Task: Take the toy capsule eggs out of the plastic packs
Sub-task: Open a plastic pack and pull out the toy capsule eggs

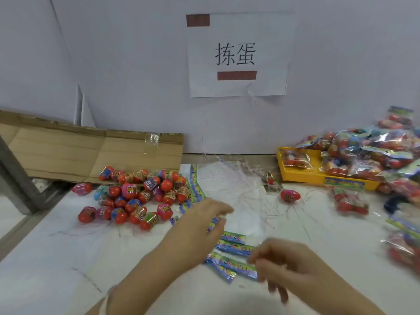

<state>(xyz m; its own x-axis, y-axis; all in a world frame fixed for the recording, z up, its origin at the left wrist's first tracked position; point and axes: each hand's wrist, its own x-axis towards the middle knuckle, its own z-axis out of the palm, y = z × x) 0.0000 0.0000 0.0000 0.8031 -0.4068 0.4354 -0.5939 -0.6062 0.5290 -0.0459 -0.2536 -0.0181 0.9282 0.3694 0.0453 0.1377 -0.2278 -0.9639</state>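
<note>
Several loose red toy capsule eggs lie heaped on the white table at the left. One more egg lies alone further right. Many sealed plastic packs of eggs are stacked at the right, and a single pack lies flat on the table. My left hand hovers mid-table with relaxed fingers, just over some printed header cards. My right hand is lower and nearer to me, blurred, with its fingers loosely curled and nothing visible in them.
A yellow perforated tray holds part of the pack pile at the back right. Flattened cardboard leans against the wall behind the loose eggs. Thin clear plastic strips litter the table's middle. A paper sign hangs on the wall.
</note>
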